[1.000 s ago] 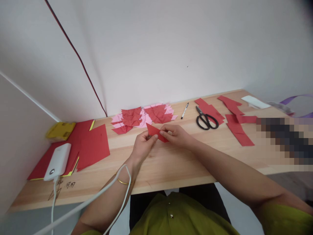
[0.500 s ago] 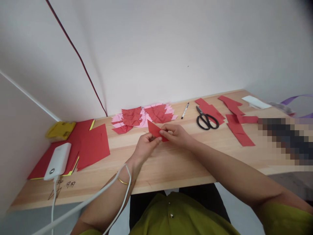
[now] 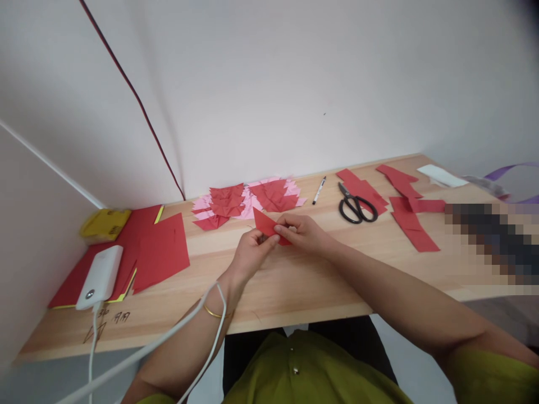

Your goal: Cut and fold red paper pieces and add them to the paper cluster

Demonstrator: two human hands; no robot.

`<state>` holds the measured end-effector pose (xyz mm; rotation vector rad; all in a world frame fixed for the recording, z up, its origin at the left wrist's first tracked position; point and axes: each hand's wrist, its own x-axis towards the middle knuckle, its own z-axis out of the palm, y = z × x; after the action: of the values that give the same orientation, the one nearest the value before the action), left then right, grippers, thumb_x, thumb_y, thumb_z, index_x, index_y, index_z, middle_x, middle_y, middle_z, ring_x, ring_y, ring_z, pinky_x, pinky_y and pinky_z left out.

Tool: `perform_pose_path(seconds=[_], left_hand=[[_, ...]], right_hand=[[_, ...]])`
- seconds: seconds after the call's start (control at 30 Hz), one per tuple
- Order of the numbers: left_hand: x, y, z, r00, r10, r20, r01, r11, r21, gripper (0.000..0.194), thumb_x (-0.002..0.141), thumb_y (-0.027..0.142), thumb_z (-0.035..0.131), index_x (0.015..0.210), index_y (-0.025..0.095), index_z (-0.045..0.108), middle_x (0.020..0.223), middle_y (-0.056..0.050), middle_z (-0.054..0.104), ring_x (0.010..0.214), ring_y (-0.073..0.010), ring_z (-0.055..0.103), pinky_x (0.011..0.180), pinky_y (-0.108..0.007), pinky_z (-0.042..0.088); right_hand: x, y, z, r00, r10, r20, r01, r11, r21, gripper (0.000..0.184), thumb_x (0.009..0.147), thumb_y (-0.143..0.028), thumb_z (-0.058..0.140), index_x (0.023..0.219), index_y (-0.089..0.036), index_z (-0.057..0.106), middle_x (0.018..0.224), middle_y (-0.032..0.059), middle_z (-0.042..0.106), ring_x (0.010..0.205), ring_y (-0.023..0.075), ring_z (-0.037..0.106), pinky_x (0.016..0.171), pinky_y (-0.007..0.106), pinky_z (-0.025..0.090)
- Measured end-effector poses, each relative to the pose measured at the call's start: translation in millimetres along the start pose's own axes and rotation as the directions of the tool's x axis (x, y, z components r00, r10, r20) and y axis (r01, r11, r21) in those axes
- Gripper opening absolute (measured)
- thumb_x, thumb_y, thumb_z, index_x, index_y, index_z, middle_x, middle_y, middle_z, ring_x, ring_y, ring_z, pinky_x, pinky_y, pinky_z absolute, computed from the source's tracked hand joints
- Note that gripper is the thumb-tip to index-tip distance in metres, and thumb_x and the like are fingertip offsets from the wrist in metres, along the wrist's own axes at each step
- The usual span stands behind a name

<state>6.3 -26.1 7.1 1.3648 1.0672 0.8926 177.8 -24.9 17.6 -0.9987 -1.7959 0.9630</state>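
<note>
A small piece of folded red paper [image 3: 263, 222] is held between my two hands above the middle of the table. My left hand [image 3: 251, 249] pinches its lower left part between thumb and fingers. From the other side my right hand [image 3: 304, 233] grips it, thumb pressed on its face close to the left thumb. One pointed corner sticks up at the left; the fingers hide much of the rest. Behind the hands lie folded red paper pieces [image 3: 227, 200] and pink paper pieces [image 3: 251, 203], overlapping in rows.
Black-handled scissors [image 3: 357, 209] and a marker pen [image 3: 319, 191] lie to the right, near red paper strips [image 3: 415, 230]. Red sheets [image 3: 164, 255], a white power bank [image 3: 100, 276] and a yellow packet [image 3: 107, 224] are at left. A white cable [image 3: 168, 335] crosses my left forearm.
</note>
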Motion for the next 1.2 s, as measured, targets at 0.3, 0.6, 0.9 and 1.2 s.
perform_pose_path(seconds=[0.3,0.6,0.9,1.2], left_hand=[[6,2,-3.9,0.993,0.039,-0.113,-0.068,0.962,-0.265,0.023,0.067,0.033,0.073,0.077,0.014,0.065,0.057,0.003,0.054,0.052,-0.0070,0.045,0.053,-0.020,0.034],[6,9,-3.6,0.985,-0.013,-0.170,-0.065,0.893,-0.446,0.021,0.063,0.026,0.076,0.073,0.013,0.063,0.057,0.004,0.055,0.050,-0.0056,0.045,0.056,-0.022,0.040],[5,15,-2.6,0.983,-0.086,-0.165,-0.019,0.836,-0.549,0.025,0.058,0.020,0.079,0.074,0.014,0.062,0.060,0.004,0.056,0.049,-0.0046,0.045,0.056,-0.022,0.042],[6,9,1.0,0.989,-0.069,-0.131,-0.019,0.819,-0.573,0.024,0.059,0.020,0.078,0.075,0.013,0.062,0.061,0.003,0.060,0.050,-0.0055,0.049,0.055,-0.022,0.042]], right_hand=[[-1,-1,-4,0.994,0.046,0.101,-0.045,0.999,-0.013,0.026,0.084,-0.039,0.054,0.083,-0.015,0.062,0.074,0.0015,0.061,0.068,0.0130,0.053,0.060,0.023,0.039],[0,0,-5,0.993,0.102,0.057,-0.104,0.993,0.046,0.027,0.075,-0.032,0.064,0.097,-0.016,0.063,0.091,0.0034,0.065,0.083,0.0179,0.059,0.072,0.027,0.044],[4,2,-11,0.950,0.300,-0.085,-0.262,0.915,0.306,0.043,0.071,-0.039,0.069,0.105,-0.019,0.052,0.069,-0.0013,0.063,0.065,0.0141,0.059,0.060,0.025,0.042],[4,6,0,0.977,0.173,0.125,-0.209,0.891,0.404,0.035,0.070,-0.043,0.070,0.092,-0.016,0.067,0.090,0.0049,0.069,0.088,0.0198,0.063,0.077,0.030,0.047]])
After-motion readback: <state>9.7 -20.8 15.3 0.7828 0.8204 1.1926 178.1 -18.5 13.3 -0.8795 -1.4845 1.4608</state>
